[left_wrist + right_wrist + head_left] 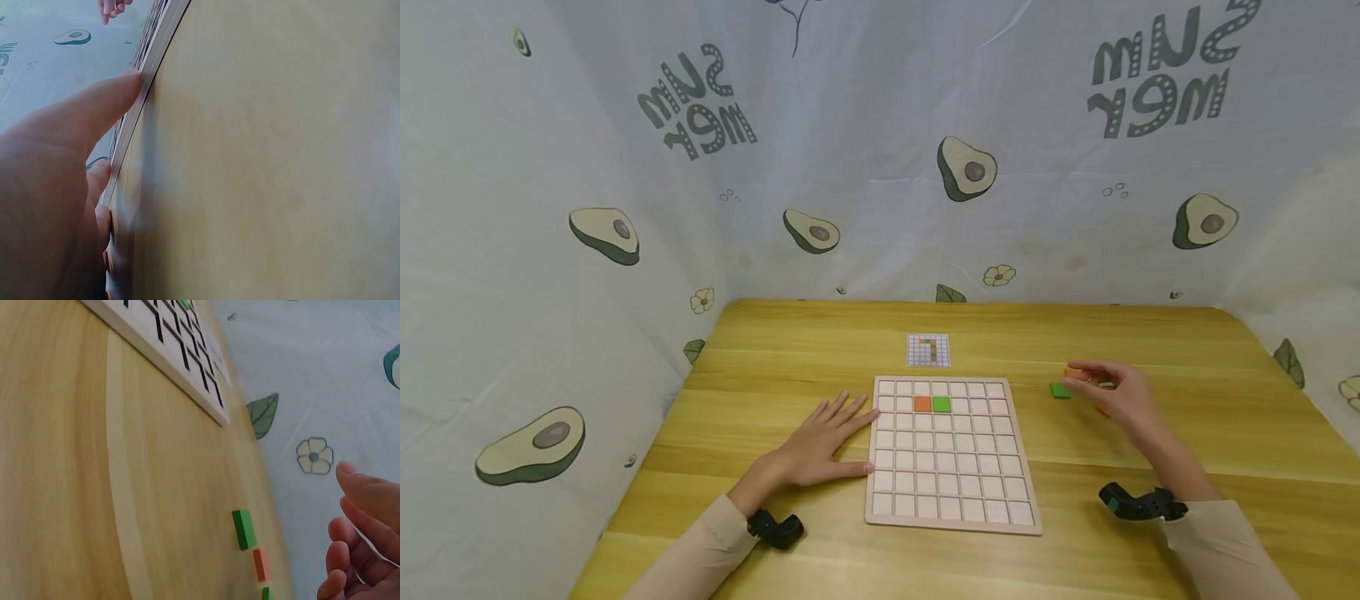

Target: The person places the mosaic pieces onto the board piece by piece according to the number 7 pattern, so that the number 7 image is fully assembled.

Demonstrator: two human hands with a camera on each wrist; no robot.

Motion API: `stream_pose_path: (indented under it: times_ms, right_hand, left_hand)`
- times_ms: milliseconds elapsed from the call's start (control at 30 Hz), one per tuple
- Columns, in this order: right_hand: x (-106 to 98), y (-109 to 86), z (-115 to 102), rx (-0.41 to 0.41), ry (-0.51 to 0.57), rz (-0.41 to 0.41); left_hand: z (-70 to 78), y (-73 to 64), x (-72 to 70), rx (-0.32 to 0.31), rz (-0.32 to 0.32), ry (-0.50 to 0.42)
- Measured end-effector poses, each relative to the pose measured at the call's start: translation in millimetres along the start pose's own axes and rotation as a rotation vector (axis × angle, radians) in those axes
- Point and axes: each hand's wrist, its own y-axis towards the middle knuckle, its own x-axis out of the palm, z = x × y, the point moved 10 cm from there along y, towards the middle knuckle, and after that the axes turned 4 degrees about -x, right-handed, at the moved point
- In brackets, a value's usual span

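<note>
In the head view, my left hand point(815, 446) lies spread on the table, with its thumb and a fingertip at the left edge of a gridded wooden board point(1025, 523). An orange tile point(922, 404) and a green tile point(942, 404) sit side by side in the board's second row. To the right of the board, my right hand point(1116, 396) hovers with bent fingers over several loose tiles. Its fingertips overlap an orange tile point(1072, 373) beside a green tile point(1061, 390). The right wrist view shows the loose orange tile point(262, 565) on the table, apart from the fingers.
A small card point(928, 351) printed with a coloured grid pattern lies behind the board. White cloth with avocado prints point(967, 169) hangs beyond the far edge of the wooden table point(820, 333). Both wrists wear black devices point(1141, 504).
</note>
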Motion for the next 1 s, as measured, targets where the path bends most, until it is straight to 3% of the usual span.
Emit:
stream_pose_path:
  times_ms: [533, 1000]
  right_hand:
    - [-27, -24.8, 49, 0.120, -0.053, 0.004]
    - [-29, -37.7, 62, 0.133, -0.099, -0.031]
  left_hand:
    - [-2.4, -0.1, 3.7, -0.022, -0.004, -0.019]
    - [-4.8, 0.4, 5.4, -0.029, -0.003, -0.006]
